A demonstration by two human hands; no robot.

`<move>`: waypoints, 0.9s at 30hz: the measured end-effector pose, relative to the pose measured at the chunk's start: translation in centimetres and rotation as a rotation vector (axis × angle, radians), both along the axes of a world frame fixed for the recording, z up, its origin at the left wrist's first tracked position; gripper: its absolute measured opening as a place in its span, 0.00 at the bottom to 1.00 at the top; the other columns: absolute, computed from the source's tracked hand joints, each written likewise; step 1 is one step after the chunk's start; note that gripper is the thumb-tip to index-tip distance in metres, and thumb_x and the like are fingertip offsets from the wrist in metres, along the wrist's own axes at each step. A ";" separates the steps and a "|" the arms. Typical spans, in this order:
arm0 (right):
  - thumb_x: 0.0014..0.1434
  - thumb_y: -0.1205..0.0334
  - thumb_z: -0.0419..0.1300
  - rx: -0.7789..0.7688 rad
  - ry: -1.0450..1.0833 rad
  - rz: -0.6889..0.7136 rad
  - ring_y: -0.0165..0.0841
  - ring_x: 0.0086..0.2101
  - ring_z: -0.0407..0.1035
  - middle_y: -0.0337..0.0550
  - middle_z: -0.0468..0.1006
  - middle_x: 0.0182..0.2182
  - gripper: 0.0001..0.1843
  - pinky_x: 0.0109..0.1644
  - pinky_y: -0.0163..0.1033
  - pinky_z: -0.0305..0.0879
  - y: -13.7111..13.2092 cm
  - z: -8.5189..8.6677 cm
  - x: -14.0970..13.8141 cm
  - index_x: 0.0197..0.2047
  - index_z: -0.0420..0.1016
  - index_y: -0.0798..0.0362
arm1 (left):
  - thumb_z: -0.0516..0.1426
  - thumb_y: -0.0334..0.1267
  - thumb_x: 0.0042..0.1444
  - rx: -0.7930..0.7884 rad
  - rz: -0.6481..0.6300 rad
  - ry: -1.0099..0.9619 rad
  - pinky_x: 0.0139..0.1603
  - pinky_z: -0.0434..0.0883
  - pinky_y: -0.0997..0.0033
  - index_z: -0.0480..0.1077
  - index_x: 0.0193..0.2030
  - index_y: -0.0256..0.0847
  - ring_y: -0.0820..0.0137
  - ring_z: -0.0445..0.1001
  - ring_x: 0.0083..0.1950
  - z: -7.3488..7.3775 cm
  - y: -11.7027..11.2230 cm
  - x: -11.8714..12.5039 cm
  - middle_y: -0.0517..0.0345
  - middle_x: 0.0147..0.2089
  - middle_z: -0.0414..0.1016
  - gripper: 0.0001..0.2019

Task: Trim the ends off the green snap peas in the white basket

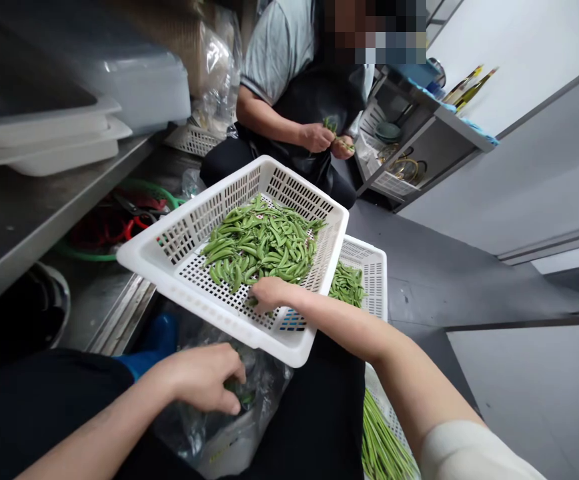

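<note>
A white slotted basket rests tilted on my lap and holds a heap of green pea pods. My right hand reaches into the basket at the near edge of the heap, its fingers curled down onto a pod. My left hand hangs below the basket over a clear plastic bag, fingers closed round something green that I cannot make out. A second white basket lies under the first with more pods.
A person in a dark apron sits opposite, working a pod with both hands. A steel shelf with white trays runs along the left. A green bowl with red tools sits under it. Long green stems lie bottom right.
</note>
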State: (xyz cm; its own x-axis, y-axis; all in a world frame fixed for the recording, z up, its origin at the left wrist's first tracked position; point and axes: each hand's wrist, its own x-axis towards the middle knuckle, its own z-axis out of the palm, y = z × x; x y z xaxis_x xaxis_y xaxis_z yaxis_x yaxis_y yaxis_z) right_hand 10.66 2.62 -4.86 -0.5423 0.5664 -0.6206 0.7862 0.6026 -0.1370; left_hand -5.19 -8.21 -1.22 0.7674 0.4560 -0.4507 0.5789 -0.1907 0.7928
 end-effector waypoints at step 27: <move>0.41 0.52 0.69 -0.481 1.410 -1.212 0.20 0.11 0.55 0.24 0.62 0.12 0.23 0.12 0.24 0.48 -2.1 4.6 -0.2 0.29 0.60 0.53 | 0.47 0.34 0.50 0.755 0.614 -0.203 0.24 0.56 0.73 0.58 0.17 0.41 0.75 0.58 0.20 1.9 4.9 1.9 0.64 0.17 0.60 0.12</move>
State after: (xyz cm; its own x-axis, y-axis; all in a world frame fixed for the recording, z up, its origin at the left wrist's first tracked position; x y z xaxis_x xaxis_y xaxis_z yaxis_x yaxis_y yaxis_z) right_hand 10.44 0.52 -0.25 -0.2235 0.9112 -0.3461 -0.1183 -0.3778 -0.9183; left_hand -3.25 -3.33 0.68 0.3324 0.9133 0.2353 0.6135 -0.3989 0.6816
